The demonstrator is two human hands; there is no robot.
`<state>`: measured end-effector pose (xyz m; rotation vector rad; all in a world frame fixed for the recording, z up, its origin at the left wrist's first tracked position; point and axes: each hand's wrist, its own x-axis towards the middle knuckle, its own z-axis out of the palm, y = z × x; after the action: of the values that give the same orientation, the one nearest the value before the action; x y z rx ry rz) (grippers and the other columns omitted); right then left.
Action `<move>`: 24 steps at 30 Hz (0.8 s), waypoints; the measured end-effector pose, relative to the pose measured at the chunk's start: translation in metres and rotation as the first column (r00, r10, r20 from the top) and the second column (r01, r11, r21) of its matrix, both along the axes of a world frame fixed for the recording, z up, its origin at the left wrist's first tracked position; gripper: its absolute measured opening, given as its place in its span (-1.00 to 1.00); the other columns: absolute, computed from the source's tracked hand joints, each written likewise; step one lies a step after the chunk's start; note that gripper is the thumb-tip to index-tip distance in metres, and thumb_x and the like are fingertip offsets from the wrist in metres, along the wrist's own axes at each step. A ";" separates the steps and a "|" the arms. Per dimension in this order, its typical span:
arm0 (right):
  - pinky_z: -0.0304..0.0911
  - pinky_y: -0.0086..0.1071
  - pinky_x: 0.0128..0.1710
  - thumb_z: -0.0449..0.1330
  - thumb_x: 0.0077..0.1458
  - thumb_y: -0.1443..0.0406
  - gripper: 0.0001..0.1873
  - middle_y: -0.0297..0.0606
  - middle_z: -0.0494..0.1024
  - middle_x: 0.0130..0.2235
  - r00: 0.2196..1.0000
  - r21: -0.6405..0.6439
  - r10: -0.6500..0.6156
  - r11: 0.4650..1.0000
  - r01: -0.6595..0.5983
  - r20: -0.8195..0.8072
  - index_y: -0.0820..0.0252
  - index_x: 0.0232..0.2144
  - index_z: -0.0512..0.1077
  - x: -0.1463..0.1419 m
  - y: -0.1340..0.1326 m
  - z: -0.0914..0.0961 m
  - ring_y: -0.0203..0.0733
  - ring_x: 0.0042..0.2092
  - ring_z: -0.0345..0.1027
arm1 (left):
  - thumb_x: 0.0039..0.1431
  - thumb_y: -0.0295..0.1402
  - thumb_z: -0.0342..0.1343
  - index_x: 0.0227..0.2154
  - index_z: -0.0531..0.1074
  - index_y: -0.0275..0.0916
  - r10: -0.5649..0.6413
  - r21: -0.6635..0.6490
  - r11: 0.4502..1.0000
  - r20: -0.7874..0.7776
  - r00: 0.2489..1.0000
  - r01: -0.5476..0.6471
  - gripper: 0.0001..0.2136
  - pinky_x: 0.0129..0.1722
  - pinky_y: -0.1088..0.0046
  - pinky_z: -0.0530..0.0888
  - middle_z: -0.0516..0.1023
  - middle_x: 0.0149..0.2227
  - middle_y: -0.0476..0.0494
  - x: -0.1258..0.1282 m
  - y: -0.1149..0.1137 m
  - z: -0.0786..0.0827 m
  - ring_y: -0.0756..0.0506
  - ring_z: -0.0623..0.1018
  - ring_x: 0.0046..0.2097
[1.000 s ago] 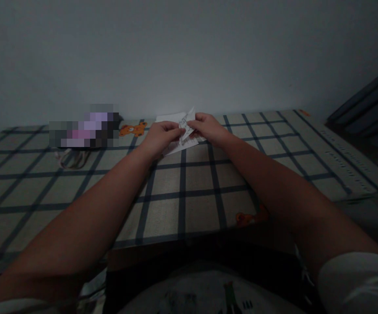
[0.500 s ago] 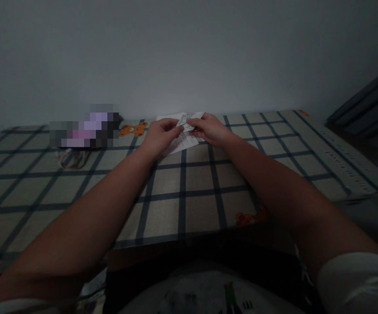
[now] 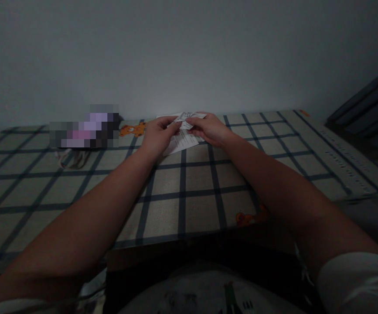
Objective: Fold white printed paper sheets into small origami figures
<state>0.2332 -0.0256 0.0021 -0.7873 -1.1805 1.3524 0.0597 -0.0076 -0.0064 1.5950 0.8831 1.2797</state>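
Near the back of the table, both of my hands pinch a small creased piece of white paper (image 3: 186, 124) with dark print. My left hand (image 3: 159, 134) grips its left side between thumb and fingers. On the other side, my right hand (image 3: 210, 129) holds the paper with thumb on top and fingers curled beneath. Below them a printed white sheet (image 3: 182, 143) lies flat on the cloth, partly covered by my hands. Whether the creased piece is joined to this sheet I cannot tell.
A checked tablecloth (image 3: 198, 179) with bear prints covers the table, which meets a plain wall (image 3: 189, 56). At the left lies a blurred purple and dark object (image 3: 90, 128) with a pale cord or strap (image 3: 73, 159) in front. Dark slatted folds (image 3: 368, 109) stand at the right.
My left hand has shifted slightly left, and more of the creased paper shows between my hands. My right hand has barely moved.
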 end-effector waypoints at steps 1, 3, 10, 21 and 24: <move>0.41 -0.43 -0.16 0.29 0.04 0.39 -0.90 -0.28 0.57 -0.29 1.000 0.010 -0.003 1.000 0.003 0.006 0.26 -0.33 0.46 0.000 0.000 0.000 -0.33 -0.23 0.44 | -0.03 -0.19 0.31 -0.21 0.60 -0.24 -0.028 -0.019 0.999 0.021 0.999 0.028 -0.68 -0.23 0.49 0.48 0.62 -0.27 -0.11 0.000 0.000 0.000 0.01 0.51 -0.34; 0.40 -0.46 -0.18 0.27 0.05 0.38 -0.93 -0.28 0.56 -0.30 0.999 0.017 -0.020 1.000 0.019 0.032 0.26 -0.34 0.46 0.001 0.001 0.000 -0.34 -0.24 0.43 | -0.04 -0.21 0.33 -0.21 0.60 -0.24 -0.098 -0.073 0.992 0.079 0.992 0.104 -0.68 -0.20 0.47 0.49 0.64 -0.23 -0.12 0.001 0.000 0.002 0.02 0.52 -0.33; 0.39 -0.45 -0.21 0.26 0.07 0.38 -0.95 -0.26 0.55 -0.31 0.995 0.000 -0.047 0.999 0.047 0.086 0.27 -0.36 0.44 0.003 0.000 0.004 -0.34 -0.28 0.42 | -0.10 -0.42 0.27 -0.28 0.60 -0.32 -0.184 -0.230 0.947 0.188 0.965 0.226 -0.75 -0.15 0.43 0.53 0.63 -0.16 -0.20 0.000 -0.005 0.011 0.00 0.58 -0.29; 0.37 -0.50 -0.31 0.22 0.07 0.44 -0.96 -0.26 0.55 -0.40 0.994 -0.047 0.027 0.999 -0.022 0.109 0.31 -0.43 0.45 0.005 0.000 0.005 -0.36 -0.36 0.40 | -0.08 -0.22 0.36 -0.45 0.56 -0.32 -0.175 -0.248 0.950 0.072 0.982 0.187 -0.76 -0.25 0.42 0.55 0.59 -0.37 -0.16 -0.003 -0.004 0.007 -0.01 0.55 -0.36; 0.37 -0.51 -0.32 0.21 0.06 0.45 -0.96 -0.26 0.55 -0.40 0.994 -0.052 0.021 0.999 -0.016 0.106 0.31 -0.43 0.45 0.006 0.000 0.006 -0.36 -0.37 0.41 | -0.08 -0.22 0.38 -0.42 0.57 -0.30 -0.232 -0.310 0.916 0.110 0.966 0.255 -0.75 -0.25 0.41 0.55 0.61 -0.33 -0.19 -0.004 -0.002 0.007 -0.03 0.57 -0.34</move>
<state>0.2388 -0.0260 0.0081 -0.8968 -1.2434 1.3746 0.0558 -0.0101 0.0004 1.3431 0.7753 0.9550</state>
